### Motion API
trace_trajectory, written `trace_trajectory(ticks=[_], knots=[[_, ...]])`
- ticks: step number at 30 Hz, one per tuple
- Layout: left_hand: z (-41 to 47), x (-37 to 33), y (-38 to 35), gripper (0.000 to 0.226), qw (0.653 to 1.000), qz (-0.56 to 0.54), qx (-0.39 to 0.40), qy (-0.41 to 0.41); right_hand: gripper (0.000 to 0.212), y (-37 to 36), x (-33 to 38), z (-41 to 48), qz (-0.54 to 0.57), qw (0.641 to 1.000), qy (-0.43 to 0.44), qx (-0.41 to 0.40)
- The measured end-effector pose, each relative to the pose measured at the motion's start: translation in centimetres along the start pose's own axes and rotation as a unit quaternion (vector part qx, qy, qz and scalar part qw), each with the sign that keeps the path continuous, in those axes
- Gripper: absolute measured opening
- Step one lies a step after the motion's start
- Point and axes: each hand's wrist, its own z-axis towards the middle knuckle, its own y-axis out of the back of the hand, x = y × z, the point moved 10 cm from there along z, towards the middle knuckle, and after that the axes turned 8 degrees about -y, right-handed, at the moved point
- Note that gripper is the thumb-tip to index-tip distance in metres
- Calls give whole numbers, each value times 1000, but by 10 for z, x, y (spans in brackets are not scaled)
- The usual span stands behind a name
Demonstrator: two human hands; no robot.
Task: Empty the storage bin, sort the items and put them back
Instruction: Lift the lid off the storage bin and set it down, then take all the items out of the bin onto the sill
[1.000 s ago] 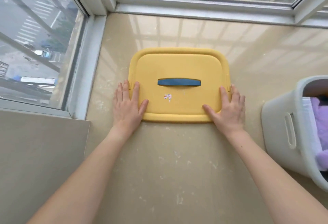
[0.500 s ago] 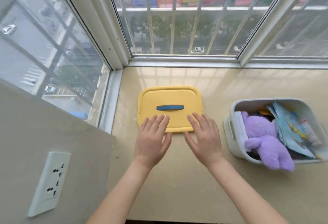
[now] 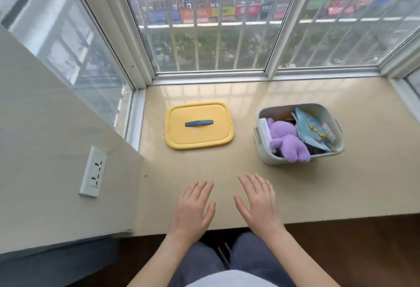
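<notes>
A person stands at a beige window ledge (image 3: 204, 173), seen from above by the camera on their head. At about nine o'clock, a white wall socket (image 3: 92, 171) is set into the beige side wall. At about eleven o'clock on the ledge lies a yellow lid (image 3: 199, 134), rectangular with rounded corners and a raised rim, flat side up. A dark blue handle (image 3: 199, 123) runs across its middle, and a small pale sticker (image 3: 193, 132) sits just below the handle.

Near the ledge's front edge, at six o'clock, the left hand (image 3: 193, 209) hovers palm down with fingers spread, holding nothing. Just beside it, the right hand (image 3: 259, 205) is held the same way, fingers apart and empty. Both hands are well apart from the lid and from the bin.

At about two o'clock stands the storage bin (image 3: 268, 150), a pale grey-white tub with rounded corners and slot handles in its side walls, uncovered and full. A purple plush toy (image 3: 287, 141) fills its left half, one limb hanging over the near rim. Blue printed packets (image 3: 314, 131) lean upright in the right half. A white flat item (image 3: 264, 127) stands against the left wall. Darker things underneath are too hidden to tell.
</notes>
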Motion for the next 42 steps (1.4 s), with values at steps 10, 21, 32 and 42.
trace_trajectory(ticks=[10,21,32,42], knots=[[74,-91,22,48,997,5,-70,-31,52,96,-73,16,49,992,32,-115],[126,-231,-85,47,999,-9,-42,10,54,125,-263,14,15,998,9,-60],[226,-280,-107,42,997,-25,-56,-38,53,164,-330,58,24,996,-29,-75],[289,-235,-131,44,998,-1,-68,11,51,134,-349,138,67,997,-21,-35]])
